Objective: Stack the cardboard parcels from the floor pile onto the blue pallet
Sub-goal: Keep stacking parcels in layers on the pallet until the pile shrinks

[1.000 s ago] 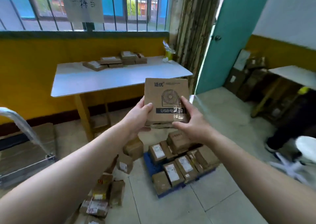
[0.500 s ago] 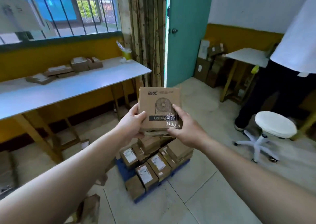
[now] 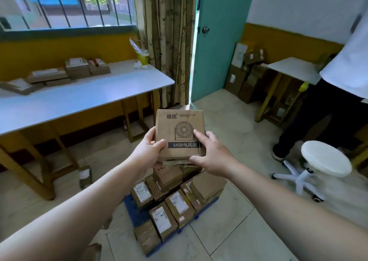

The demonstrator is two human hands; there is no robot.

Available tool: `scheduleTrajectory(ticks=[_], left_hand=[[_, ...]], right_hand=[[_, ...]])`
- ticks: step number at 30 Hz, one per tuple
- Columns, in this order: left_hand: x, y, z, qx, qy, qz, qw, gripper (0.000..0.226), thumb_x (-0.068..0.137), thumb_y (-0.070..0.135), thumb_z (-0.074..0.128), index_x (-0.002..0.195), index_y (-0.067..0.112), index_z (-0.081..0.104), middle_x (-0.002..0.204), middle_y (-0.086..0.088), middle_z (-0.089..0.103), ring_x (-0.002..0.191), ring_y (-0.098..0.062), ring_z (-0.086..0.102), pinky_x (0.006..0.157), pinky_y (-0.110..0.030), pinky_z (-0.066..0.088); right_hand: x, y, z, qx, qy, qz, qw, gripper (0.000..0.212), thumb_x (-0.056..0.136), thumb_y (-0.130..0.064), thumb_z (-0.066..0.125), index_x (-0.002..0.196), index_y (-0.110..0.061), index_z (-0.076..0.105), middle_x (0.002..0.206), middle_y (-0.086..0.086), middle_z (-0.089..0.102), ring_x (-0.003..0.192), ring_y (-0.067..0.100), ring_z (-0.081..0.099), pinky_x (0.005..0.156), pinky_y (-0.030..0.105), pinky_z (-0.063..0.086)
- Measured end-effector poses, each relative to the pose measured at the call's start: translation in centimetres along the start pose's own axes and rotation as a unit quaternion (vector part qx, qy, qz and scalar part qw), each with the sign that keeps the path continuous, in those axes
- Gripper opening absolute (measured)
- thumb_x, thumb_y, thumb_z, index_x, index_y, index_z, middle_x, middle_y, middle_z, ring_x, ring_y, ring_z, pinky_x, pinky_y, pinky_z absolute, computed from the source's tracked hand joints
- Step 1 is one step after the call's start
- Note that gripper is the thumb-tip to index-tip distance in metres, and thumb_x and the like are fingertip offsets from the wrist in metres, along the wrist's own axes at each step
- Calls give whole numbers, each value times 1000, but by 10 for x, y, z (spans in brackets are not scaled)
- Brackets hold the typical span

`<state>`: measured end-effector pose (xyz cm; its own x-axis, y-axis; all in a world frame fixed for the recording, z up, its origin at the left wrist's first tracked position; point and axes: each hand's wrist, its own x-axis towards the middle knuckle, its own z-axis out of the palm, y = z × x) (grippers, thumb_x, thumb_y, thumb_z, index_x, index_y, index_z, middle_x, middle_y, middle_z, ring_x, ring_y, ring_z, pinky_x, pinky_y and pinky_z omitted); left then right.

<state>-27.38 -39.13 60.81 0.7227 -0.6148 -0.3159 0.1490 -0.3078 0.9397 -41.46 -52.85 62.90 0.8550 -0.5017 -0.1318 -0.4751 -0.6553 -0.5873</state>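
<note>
I hold a cardboard parcel printed with a fan drawing and a dark "USB" band, in the air in front of me. My left hand grips its left edge and my right hand grips its right lower corner. Directly below it on the floor lies the blue pallet, covered with several labelled cardboard parcels, some stacked two high. Only the pallet's left and front edges show. One lone parcel stands on the floor left of the pallet.
A long white table with several flat parcels stands at the left under the barred window. A white swivel stool and a standing person are at the right. More boxes are stacked by the teal door.
My view has swung to the right and nearer the pallet; the floor pile at lower left has left the frame. The held parcel sits lower, just above the stacked parcels.
</note>
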Motion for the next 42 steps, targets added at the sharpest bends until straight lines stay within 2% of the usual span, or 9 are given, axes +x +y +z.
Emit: scheduleTrajectory(ticks=[4,8,12,15,20,25,32,36,42], left_hand=[[33,-11,-21,0,33,-28,999,57,98,24,49,145,45,24,104,8,65,93,-16,67,77,-45,58],[56,-34,-45,-14,73,-76,994,58,99,23,48,146,45,21,109,2,65,91,-18,67,65,-37,58],[80,-55,-65,-29,124,-109,986,56,100,21,45,146,41,20,113,1,61,91,-15,65,61,-31,56],[100,-74,-73,-34,167,-147,974,55,100,22,44,147,39,21,119,-1,60,95,-17,65,71,-34,57],[147,-122,-75,-28,210,-230,950,43,100,22,45,135,43,32,101,11,60,87,-15,63,63,-34,52],[203,-203,-76,-20,223,-278,934,49,99,19,47,141,38,32,117,3,56,90,-13,60,59,-29,49],[281,-348,-69,-55,223,-316,921,55,98,12,47,145,34,29,139,-2,48,112,-23,57,84,-43,55],[308,-406,-59,-78,235,-343,906,57,98,11,45,147,33,25,137,-5,48,100,-20,59,75,-37,56],[345,-462,-51,-76,227,-355,904,53,99,15,44,145,35,27,120,-1,53,101,-22,59,79,-37,56]], right_hand=[[48,-6,19,-15,-42,-11,999,85,87,-33,68,154,-30,16,153,0,23,134,19,36,108,31,34],[97,-11,49,-50,-108,-39,992,88,86,-38,67,154,-30,10,154,0,26,136,19,37,109,39,38],[151,-14,80,-100,-162,-96,977,89,86,-43,66,154,-28,10,154,1,30,136,19,36,109,43,39],[191,-10,102,-126,-213,-136,959,89,86,-46,65,154,-27,10,155,2,29,139,20,31,111,42,37],[250,15,152,-197,-274,-185,923,87,89,-49,60,154,-23,9,156,7,25,142,25,24,115,39,28],[294,59,231,-239,-321,-177,899,86,92,-51,54,154,-21,4,158,13,17,146,28,14,117,40,19],[341,139,361,-281,-341,-161,883,81,95,-50,48,154,-21,2,159,16,15,148,31,9,118,42,15],[359,177,414,-286,-353,-155,877,78,96,-49,47,154,-22,3,160,14,13,148,30,5,118,45,14],[380,214,460,-308,-338,-149,877,74,96,-52,42,154,-27,4,162,10,7,148,29,-1,118,52,8]])
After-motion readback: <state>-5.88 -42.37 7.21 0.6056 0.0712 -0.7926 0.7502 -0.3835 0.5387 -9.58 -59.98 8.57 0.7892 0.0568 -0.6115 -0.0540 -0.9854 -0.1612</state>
